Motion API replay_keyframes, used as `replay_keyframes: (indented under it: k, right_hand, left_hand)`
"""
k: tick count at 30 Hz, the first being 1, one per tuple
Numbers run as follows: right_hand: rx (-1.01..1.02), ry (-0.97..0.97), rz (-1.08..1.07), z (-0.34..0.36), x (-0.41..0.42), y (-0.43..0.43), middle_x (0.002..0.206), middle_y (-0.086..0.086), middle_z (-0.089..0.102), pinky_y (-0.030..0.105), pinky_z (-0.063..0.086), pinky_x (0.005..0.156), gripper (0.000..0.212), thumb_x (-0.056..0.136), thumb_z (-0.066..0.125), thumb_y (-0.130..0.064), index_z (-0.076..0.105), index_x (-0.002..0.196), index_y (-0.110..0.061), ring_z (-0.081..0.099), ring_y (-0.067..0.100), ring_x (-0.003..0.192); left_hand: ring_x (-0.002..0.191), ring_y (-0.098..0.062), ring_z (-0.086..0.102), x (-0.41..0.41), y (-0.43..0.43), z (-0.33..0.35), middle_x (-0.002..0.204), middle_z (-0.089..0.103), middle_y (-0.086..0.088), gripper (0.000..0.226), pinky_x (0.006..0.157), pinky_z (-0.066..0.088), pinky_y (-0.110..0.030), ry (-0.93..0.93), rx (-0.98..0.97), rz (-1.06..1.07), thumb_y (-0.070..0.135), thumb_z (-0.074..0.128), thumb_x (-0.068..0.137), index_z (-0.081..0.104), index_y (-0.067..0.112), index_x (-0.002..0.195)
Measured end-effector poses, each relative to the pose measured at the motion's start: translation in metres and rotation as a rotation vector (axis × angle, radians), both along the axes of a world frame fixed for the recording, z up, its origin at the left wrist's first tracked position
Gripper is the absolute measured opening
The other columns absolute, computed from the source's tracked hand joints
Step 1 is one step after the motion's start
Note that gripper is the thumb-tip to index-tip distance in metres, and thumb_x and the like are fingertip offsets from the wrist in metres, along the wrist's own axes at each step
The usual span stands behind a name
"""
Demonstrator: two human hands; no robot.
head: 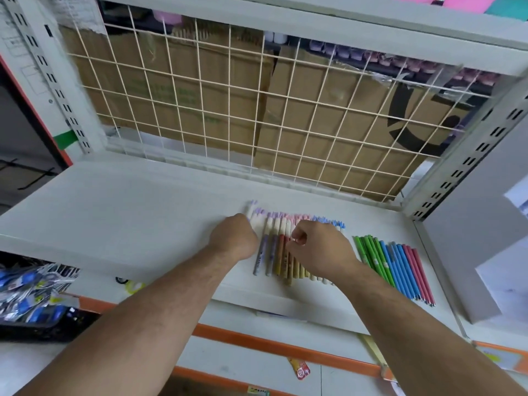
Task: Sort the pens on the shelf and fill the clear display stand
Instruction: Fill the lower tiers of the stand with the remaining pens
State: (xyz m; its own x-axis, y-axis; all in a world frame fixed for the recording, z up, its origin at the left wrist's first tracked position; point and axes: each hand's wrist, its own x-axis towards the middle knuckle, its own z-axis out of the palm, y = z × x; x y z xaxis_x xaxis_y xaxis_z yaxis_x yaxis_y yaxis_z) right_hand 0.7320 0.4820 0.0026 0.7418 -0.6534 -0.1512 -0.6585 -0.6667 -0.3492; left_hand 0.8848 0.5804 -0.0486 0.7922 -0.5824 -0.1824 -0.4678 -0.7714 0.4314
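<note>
A row of white-capped pens [275,250] with purple, brown and yellow barrels lies side by side on the white shelf [128,212]. My left hand [233,237] is curled at the row's left end, resting on the leftmost pens. My right hand [320,247] lies over the row's right part, its fingertips pinching a pen near the middle. To the right lies a second group of slim green, blue and pink pens [395,267]. No clear display stand is in view.
A wire grid panel [257,110] backs the shelf, with cardboard boxes behind it. A grey upright divider [471,252] stands at the right. Packaged goods [31,292] hang at the lower left. An orange-edged lower shelf [271,347] runs below.
</note>
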Motion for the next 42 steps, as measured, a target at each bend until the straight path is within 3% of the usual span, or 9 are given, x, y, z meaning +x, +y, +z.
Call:
replay_keyframes:
  k: [9, 16, 21, 23, 26, 29, 36, 39, 42]
  right_hand:
    - [0.026, -0.023, -0.032, 0.002, -0.016, -0.002, 0.087, -0.007, 0.071, 0.034, 0.059, 0.071, 0.012, 0.091, 0.057, -0.037, 0.064, 0.098, -0.029, 0.065, 0.014, 0.059]
    - [0.03, -0.057, -0.041, 0.006, -0.036, -0.004, 0.082, -0.009, 0.07, 0.033, 0.059, 0.071, 0.011, 0.091, 0.058, -0.035, 0.064, 0.098, -0.03, 0.066, 0.008, 0.068]
    - [0.106, -0.221, -0.07, 0.013, -0.048, -0.006, 0.075, -0.005, 0.07, 0.031, 0.058, 0.06, 0.011, 0.09, 0.063, -0.03, 0.068, 0.085, -0.021, 0.067, 0.013, 0.06]
    - [0.156, -0.312, -0.118, 0.019, -0.052, -0.006, 0.071, 0.0, 0.07, 0.03, 0.055, 0.052, 0.016, 0.091, 0.066, -0.03, 0.069, 0.083, -0.016, 0.064, 0.015, 0.055]
    - [0.2, -0.428, -0.198, 0.029, -0.06, -0.012, 0.074, 0.006, 0.071, 0.035, 0.054, 0.058, 0.024, 0.092, 0.066, -0.034, 0.071, 0.084, -0.012, 0.069, 0.025, 0.069]
    - [0.279, -0.556, -0.28, 0.035, -0.076, -0.023, 0.074, 0.004, 0.072, 0.031, 0.049, 0.055, 0.022, 0.092, 0.069, -0.035, 0.072, 0.079, -0.017, 0.07, 0.027, 0.072]
    - [0.346, -0.705, -0.342, 0.046, -0.134, -0.058, 0.054, -0.009, 0.061, 0.025, 0.041, 0.053, 0.015, 0.088, 0.074, -0.023, 0.071, 0.077, -0.013, 0.049, 0.002, 0.044]
    - [0.364, -0.795, -0.367, 0.052, -0.162, -0.073, 0.063, 0.002, 0.068, 0.034, 0.051, 0.057, 0.013, 0.083, 0.075, -0.02, 0.071, 0.077, -0.01, 0.058, 0.012, 0.053]
    - [0.333, -0.825, -0.362, 0.06, -0.198, -0.099, 0.057, 0.0, 0.062, 0.03, 0.046, 0.055, 0.018, 0.081, 0.075, -0.02, 0.067, 0.072, -0.007, 0.054, 0.011, 0.052]
  left_hand:
    - [0.11, -0.027, 0.062, 0.006, 0.001, 0.004, 0.137, 0.056, -0.002, 0.036, 0.076, 0.045, -0.028, 0.093, 0.023, -0.004, 0.027, 0.044, 0.098, 0.054, 0.018, 0.131]
    - [0.126, -0.026, 0.052, 0.002, -0.002, 0.014, 0.141, 0.053, -0.003, 0.036, 0.093, 0.041, -0.028, 0.183, -0.027, -0.019, 0.031, 0.048, 0.102, 0.054, 0.013, 0.133]
    - [0.072, -0.024, 0.055, -0.029, -0.009, 0.029, 0.077, 0.059, -0.006, 0.027, 0.063, 0.036, -0.031, 0.365, -0.307, -0.024, 0.025, 0.05, 0.098, 0.056, 0.014, 0.074]
    - [0.067, -0.024, 0.052, -0.049, -0.017, 0.036, 0.066, 0.054, -0.003, 0.034, 0.063, 0.036, -0.031, 0.421, -0.382, -0.083, 0.026, 0.05, 0.099, 0.049, 0.016, 0.066]
    - [0.072, -0.027, 0.063, -0.077, -0.03, 0.047, 0.076, 0.065, -0.009, 0.023, 0.072, 0.052, -0.037, 0.595, -0.543, -0.139, 0.031, 0.051, 0.096, 0.055, 0.015, 0.08]
    - [0.063, -0.024, 0.061, -0.103, -0.042, 0.055, 0.075, 0.065, -0.011, 0.018, 0.061, 0.05, -0.034, 0.748, -0.632, -0.203, 0.022, 0.047, 0.102, 0.055, 0.007, 0.096]
    - [0.063, -0.023, 0.054, -0.174, -0.075, 0.072, 0.077, 0.059, -0.015, 0.016, 0.059, 0.045, -0.035, 0.789, -0.681, -0.393, 0.015, 0.044, 0.104, 0.059, 0.01, 0.101]
    - [0.064, -0.023, 0.056, -0.204, -0.093, 0.074, 0.076, 0.062, -0.013, 0.021, 0.06, 0.046, -0.035, 0.801, -0.691, -0.406, 0.02, 0.044, 0.106, 0.061, 0.007, 0.107]
    - [0.069, -0.023, 0.061, -0.24, -0.115, 0.078, 0.078, 0.066, -0.011, 0.027, 0.067, 0.051, -0.036, 0.812, -0.666, -0.421, 0.025, 0.042, 0.107, 0.06, 0.004, 0.109]
